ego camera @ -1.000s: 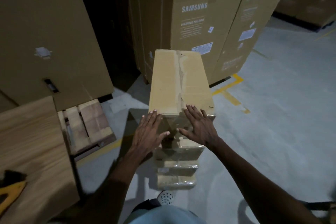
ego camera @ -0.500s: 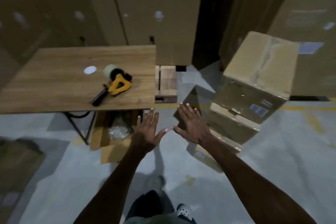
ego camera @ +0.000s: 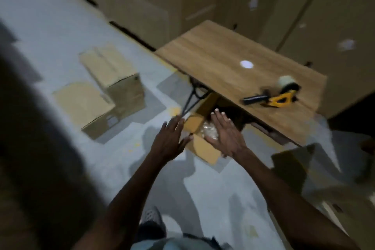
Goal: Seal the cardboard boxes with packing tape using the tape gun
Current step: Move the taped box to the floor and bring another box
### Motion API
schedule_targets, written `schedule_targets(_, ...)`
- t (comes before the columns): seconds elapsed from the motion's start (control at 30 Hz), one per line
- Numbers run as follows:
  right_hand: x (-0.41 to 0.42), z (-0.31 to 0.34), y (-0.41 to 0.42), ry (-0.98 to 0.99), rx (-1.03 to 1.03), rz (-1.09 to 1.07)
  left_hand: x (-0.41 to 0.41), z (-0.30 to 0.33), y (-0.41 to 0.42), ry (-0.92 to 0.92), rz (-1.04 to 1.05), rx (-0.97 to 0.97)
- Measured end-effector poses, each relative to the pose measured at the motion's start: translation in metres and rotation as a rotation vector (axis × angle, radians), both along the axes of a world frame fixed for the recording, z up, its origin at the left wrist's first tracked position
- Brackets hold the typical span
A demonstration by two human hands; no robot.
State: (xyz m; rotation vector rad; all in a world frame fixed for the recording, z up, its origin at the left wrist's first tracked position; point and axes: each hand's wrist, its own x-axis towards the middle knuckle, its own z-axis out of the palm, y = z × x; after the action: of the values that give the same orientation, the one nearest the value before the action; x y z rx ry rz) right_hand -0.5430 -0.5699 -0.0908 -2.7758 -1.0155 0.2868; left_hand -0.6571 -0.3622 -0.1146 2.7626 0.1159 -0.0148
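Observation:
The yellow and black tape gun (ego camera: 274,95) with its tape roll lies on the wooden table (ego camera: 221,63) at the right. Two closed cardboard boxes (ego camera: 110,71) (ego camera: 85,105) sit on the floor at the left. An open cardboard box (ego camera: 203,148) with clear plastic inside stands on the floor under the table's near edge. My left hand (ego camera: 169,141) and my right hand (ego camera: 225,135) are held out in the air above that open box, fingers straight, holding nothing.
Tall stacked cartons (ego camera: 334,16) line the back and right behind the table. A dark blurred mass (ego camera: 30,148) fills the left foreground. The table's black legs (ego camera: 190,97) stand beside the open box. Grey concrete floor (ego camera: 50,16) stretches to the left.
The view has swung left, away from the box stack. The table and tape gun now sit at the right, and two floor boxes have come into view. Both hands stay flat and hold nothing.

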Motion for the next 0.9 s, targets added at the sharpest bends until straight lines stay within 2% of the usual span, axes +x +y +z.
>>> schedule_targets(0.1,-0.003,-0.008,0.091,0.046,0.024,0.041,-0.034,0.007,0.08,0.074,0.13,-0.024)
schedule_targets(0.2,-0.005,-0.013,0.171,0.087,0.029,0.097,-0.056,0.01,0.148,0.07,0.261,-0.005)
schedule_targets(0.37,0.016,-0.013,0.289,0.131,0.037,0.192,-0.056,0.008,0.247,0.111,0.412,-0.011)
schedule_targets(0.7,0.145,-0.042,0.515,0.216,-0.005,0.269,0.069,-0.012,0.436,0.206,0.596,-0.072)
schedule_targets(0.9,0.226,-0.039,0.636,0.196,-0.091,0.305,0.157,-0.019,0.541,0.205,0.683,-0.144)
